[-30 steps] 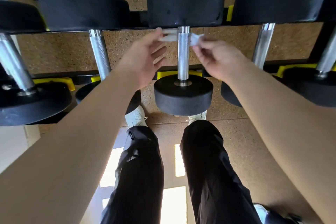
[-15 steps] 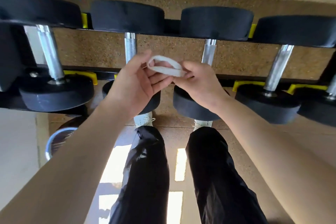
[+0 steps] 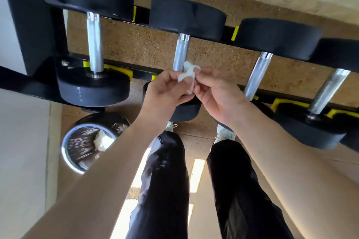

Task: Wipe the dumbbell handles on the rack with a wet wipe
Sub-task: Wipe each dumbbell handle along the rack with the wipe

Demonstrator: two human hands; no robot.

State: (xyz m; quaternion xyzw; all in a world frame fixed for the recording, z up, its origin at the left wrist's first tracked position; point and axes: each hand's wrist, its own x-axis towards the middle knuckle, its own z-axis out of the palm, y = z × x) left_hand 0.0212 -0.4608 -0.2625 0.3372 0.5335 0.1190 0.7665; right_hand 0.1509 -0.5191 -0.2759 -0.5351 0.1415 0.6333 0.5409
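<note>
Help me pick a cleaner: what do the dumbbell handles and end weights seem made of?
Handles: bright metal, likely chromed steel, judging by mirror glints and fine knurling. End weights: matte black, probably rubber or urethane coating, given the dull soft sheen.

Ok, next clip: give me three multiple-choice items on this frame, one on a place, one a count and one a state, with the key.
1. Where is the bin?
A. On the floor, left of the person's legs
B. On top of the rack
C. Right of the legs

2. How many chrome handles show?
A. Two
B. Four
C. Six

3. How is the white wipe?
A. Draped over a dumbbell head
B. Lying flat on the ground
C. Pinched by both hands

Key: 1 A, it stands low at the left of the view, beside the left leg. 2 B, four bright bars can be counted side by side. 3 C, the left hand and right hand each pinch it in front of the second handle from the left.
</note>
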